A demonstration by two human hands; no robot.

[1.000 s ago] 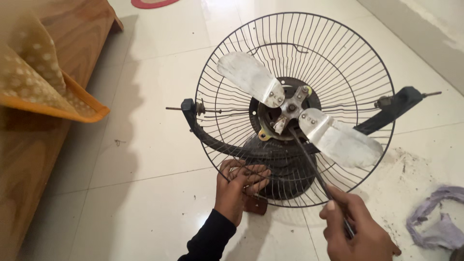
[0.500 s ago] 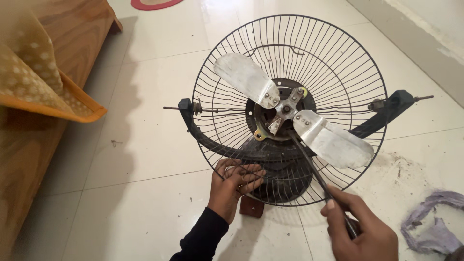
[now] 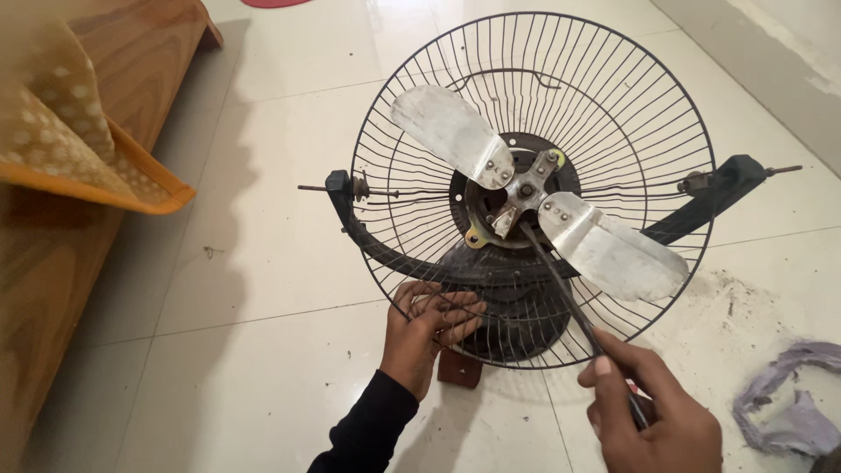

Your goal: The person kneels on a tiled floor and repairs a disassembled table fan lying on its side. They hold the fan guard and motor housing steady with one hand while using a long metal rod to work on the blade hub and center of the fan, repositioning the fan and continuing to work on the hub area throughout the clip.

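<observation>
Working a long screwdriver into the hub of a bare fan on the floor.

The right hand (image 3: pixel 653 419) is closed round the screwdriver (image 3: pixel 569 302); the left hand (image 3: pixel 429 326), fingers curled, grips the wire guard (image 3: pixel 420 131). Next likely needs a steady turn at the hub (image 3: pixel 524 191), between the blades (image 3: pixel 451 131). A rag (image 3: pixel 788 407) lies right, a wooden bench (image 3: pixel 105 175) far left.

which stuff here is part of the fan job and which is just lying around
In use:
- fan guard, gripped at its lower rim by the left hand
- blades and hub
- screwdriver in the right hand, tip at the hub
- fan bracket

Lying about:
- purple rag on the floor
- patterned cloth on the wooden bench
</observation>
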